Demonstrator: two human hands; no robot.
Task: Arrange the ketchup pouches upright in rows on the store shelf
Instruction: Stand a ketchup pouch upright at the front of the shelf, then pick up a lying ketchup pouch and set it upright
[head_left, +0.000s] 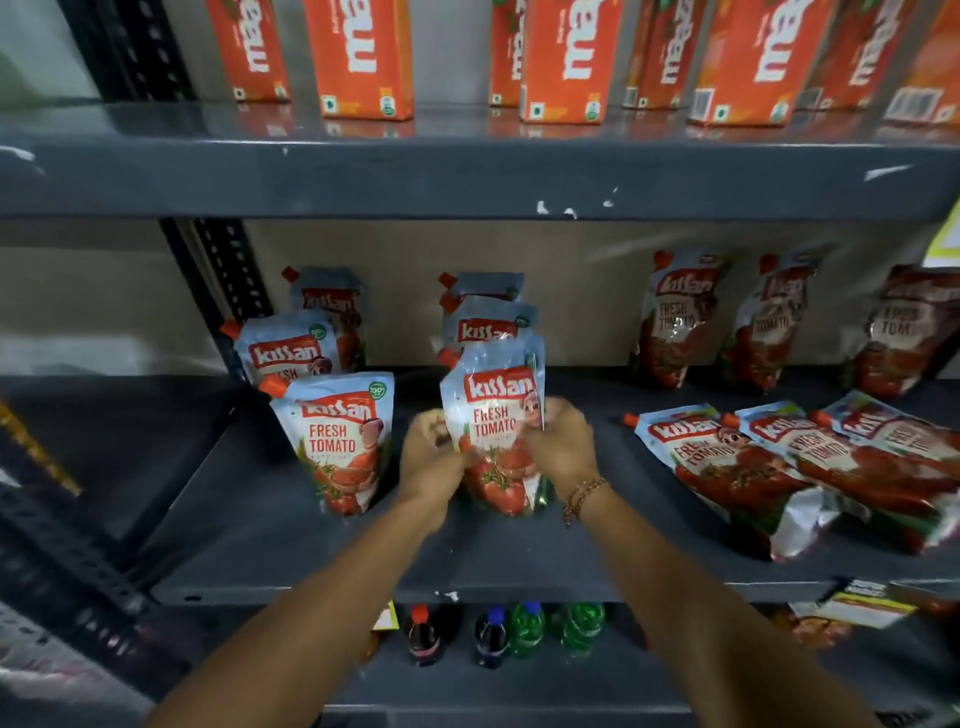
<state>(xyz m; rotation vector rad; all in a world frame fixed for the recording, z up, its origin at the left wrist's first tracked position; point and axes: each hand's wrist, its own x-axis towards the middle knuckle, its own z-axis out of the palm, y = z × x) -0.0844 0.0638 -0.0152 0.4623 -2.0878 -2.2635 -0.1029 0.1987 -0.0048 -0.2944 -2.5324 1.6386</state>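
A ketchup pouch (496, 415) stands upright at the front of the middle row on the dark grey shelf (467, 561). My left hand (431, 457) grips its left edge and my right hand (563, 447) grips its right edge. Two more pouches (491, 325) stand behind it. To the left, a row of three upright pouches (337, 441) runs back to the wall. At the right, three pouches (675, 327) lean against the back wall, and three others (737, 462) lie flat near the front.
Orange cartons (566, 57) line the shelf above. Small drink bottles (493, 634) stand on the shelf below. A perforated black upright post (223, 280) bounds the shelf at the left. Bare shelf surface lies between the rows and along the front edge.
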